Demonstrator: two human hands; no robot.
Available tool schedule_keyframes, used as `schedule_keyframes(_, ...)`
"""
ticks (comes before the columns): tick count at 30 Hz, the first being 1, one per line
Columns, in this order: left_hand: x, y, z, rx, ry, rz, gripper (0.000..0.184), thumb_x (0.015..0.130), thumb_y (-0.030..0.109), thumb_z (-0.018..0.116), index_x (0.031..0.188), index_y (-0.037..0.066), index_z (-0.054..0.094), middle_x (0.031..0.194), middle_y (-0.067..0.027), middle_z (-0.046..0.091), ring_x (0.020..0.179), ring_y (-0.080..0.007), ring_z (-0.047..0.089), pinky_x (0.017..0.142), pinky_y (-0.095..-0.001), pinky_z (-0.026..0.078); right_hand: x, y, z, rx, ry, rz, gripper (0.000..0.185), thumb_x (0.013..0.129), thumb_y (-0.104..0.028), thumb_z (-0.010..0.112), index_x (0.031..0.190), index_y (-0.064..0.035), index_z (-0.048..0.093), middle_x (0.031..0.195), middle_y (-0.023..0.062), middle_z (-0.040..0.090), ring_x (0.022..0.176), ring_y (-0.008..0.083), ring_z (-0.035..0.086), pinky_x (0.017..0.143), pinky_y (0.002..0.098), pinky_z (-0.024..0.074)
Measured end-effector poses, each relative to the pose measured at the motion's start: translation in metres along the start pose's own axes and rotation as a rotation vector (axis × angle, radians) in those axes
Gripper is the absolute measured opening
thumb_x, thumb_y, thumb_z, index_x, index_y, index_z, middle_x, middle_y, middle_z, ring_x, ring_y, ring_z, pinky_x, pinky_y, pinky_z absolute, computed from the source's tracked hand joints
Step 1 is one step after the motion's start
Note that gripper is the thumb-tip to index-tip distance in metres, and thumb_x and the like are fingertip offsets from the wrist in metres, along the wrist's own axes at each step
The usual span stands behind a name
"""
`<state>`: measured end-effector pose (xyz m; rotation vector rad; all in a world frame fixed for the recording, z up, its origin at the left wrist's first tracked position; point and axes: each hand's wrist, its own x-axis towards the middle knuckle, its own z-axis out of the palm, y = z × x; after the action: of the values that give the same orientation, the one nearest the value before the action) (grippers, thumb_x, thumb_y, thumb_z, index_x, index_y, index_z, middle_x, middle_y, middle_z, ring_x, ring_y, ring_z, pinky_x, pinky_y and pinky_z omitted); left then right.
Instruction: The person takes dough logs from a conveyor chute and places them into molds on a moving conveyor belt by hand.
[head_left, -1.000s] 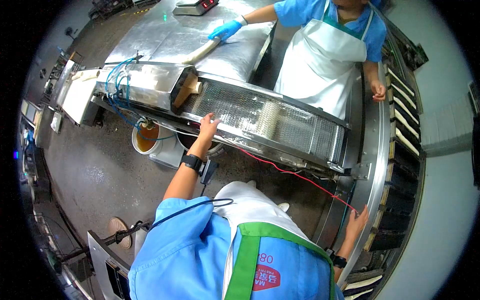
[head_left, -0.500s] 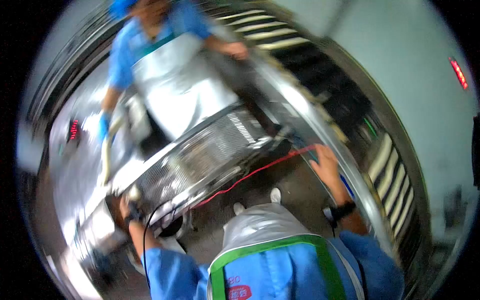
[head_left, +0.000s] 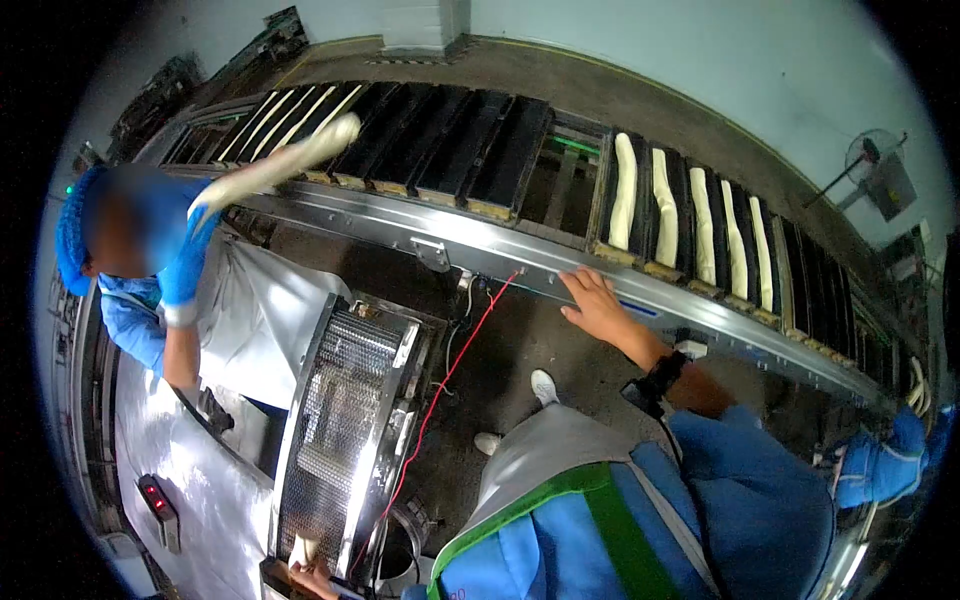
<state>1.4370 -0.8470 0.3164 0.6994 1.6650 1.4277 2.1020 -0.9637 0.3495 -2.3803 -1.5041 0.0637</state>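
Both hands — right hand (head_left: 600, 312) open at the rail (head_left: 480, 236), three o'clock, left hand (head_left: 314, 580) by dough (head_left: 303, 549), seven o'clock, grip unclear

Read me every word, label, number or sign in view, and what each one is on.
No text reads clearly.
Display on the metal table: lit red digits, too small and blurred to read.
Wearer's blue shirt: small red characters at the picture's bottom edge, cut off, not legible.
No other lettering can be made out.
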Motion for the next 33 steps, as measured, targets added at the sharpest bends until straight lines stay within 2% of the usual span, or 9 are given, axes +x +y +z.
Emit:
schedule_keyframes(9, -0.132, 0.112, 0.067, -0.199, -0.216, 0.166, 0.039, 0.076, 0.019, 0.043, 0.106, -0.005, 0.044, 0.087, -0.0137, 0.056, 0.073, -0.0222, 0.055, 0.066, -0.0331, 0.045, 0.019, 0.020, -0.027, 0.061, 0.051, -0.128, 0.055, 0.072, -0.024, 0.056, 0.119, -0.0071, 0.033, 0.117, 0.0121, 0.036, 0.111, 0.0277, 0.030, 0.087, 0.0404, 0.0255)
schedule_keyframes(14, -0.185, 0.173, 0.175, -0.319, -0.562, 0.213, 0.040, 0.075, 0.018, 0.043, 0.107, -0.005, 0.043, 0.087, -0.0135, 0.056, 0.072, -0.0222, 0.055, 0.066, -0.0333, 0.046, 0.054, 0.023, -0.060, 0.054, 0.081, -0.174, 0.055, 0.077, -0.026, 0.051, 0.121, -0.0033, 0.029, 0.126, 0.0138, 0.026, 0.119, 0.0270, 0.021, 0.095, 0.0411, 0.0202)
schedule_keyframes(17, -0.216, 0.199, 0.250, -0.391, -0.770, 0.121, 0.041, 0.074, 0.017, 0.044, 0.108, -0.006, 0.042, 0.087, -0.0134, 0.056, 0.072, -0.0221, 0.055, 0.065, -0.0335, 0.046, 0.114, 0.027, -0.057, -0.045, 0.164, -0.308, 0.057, 0.076, -0.036, 0.049, 0.119, -0.0014, 0.032, 0.122, 0.0133, 0.034, 0.118, 0.0251, 0.023, 0.095, 0.0385, 0.0193)
schedule_keyframes(18, -0.233, 0.208, 0.279, -0.519, -0.690, -0.003, 0.041, 0.069, 0.013, 0.048, 0.105, -0.006, 0.043, 0.086, -0.0153, 0.055, 0.072, -0.0234, 0.055, 0.064, -0.0322, 0.047, 0.127, 0.028, -0.054, -0.023, 0.137, -0.317, 0.048, 0.075, -0.036, 0.049, 0.109, -0.0010, 0.044, 0.115, 0.0125, 0.041, 0.115, 0.0242, 0.028, 0.094, 0.0394, 0.0198)
schedule_keyframes(21, -0.252, 0.224, 0.360, -0.380, -0.942, 0.093, 0.035, 0.069, 0.007, 0.046, 0.102, -0.004, 0.044, 0.087, -0.0151, 0.055, 0.074, -0.0243, 0.056, 0.068, -0.0364, 0.049, 0.124, 0.018, -0.058, -0.091, -0.017, -0.346, 0.034, 0.073, -0.033, 0.051, 0.087, -0.0024, 0.058, 0.102, 0.0115, 0.049, 0.102, 0.0225, 0.041, 0.093, 0.0439, 0.0204)
schedule_keyframes(24, -0.276, 0.238, 0.447, -0.400, -1.332, -0.067, 0.030, 0.075, 0.011, 0.043, 0.102, -0.003, 0.046, 0.090, -0.0151, 0.054, 0.078, -0.0235, 0.055, 0.067, -0.0344, 0.048, 0.103, 0.008, -0.068, -0.155, -0.096, -0.339, 0.040, 0.073, -0.037, 0.051, 0.092, -0.0021, 0.057, 0.111, 0.0119, 0.046, 0.108, 0.0213, 0.038, 0.095, 0.0441, 0.0184)
schedule_keyframes(26, -0.295, 0.251, 0.508, -0.241, -1.509, -0.070, 0.046, 0.066, 0.006, 0.046, 0.111, -0.001, 0.041, 0.090, -0.0119, 0.053, 0.076, -0.0198, 0.056, 0.067, -0.0322, 0.049, 0.103, 0.012, -0.049, -0.232, -0.122, -0.334, 0.049, 0.079, -0.040, 0.042, 0.110, -0.0028, 0.046, 0.122, 0.0125, 0.035, 0.116, 0.0211, 0.029, 0.097, 0.0439, 0.0144)
schedule_keyframes(28, -0.322, 0.258, 0.562, -0.228, -1.584, -0.092, 0.049, 0.065, 0.011, 0.047, 0.113, 0.002, 0.040, 0.087, -0.0098, 0.054, 0.072, -0.0171, 0.056, 0.064, -0.0283, 0.049, 0.111, 0.010, -0.056, -0.106, -0.163, -0.332, 0.048, 0.079, -0.038, 0.042, 0.112, -0.0038, 0.044, 0.119, 0.0126, 0.038, 0.114, 0.0227, 0.031, 0.096, 0.0431, 0.0160)
schedule_keyframes(33, -0.350, 0.244, 0.661, -0.223, -1.875, -0.006, 0.048, 0.063, 0.012, 0.046, 0.110, 0.002, 0.041, 0.084, -0.0072, 0.052, 0.070, -0.0162, 0.052, 0.064, -0.0283, 0.045, 0.115, 0.021, -0.043, 0.050, 0.172, -0.460, 0.040, 0.067, -0.035, 0.056, 0.094, -0.0060, 0.051, 0.098, 0.0091, 0.049, 0.100, 0.0207, 0.042, 0.086, 0.0431, 0.0272)
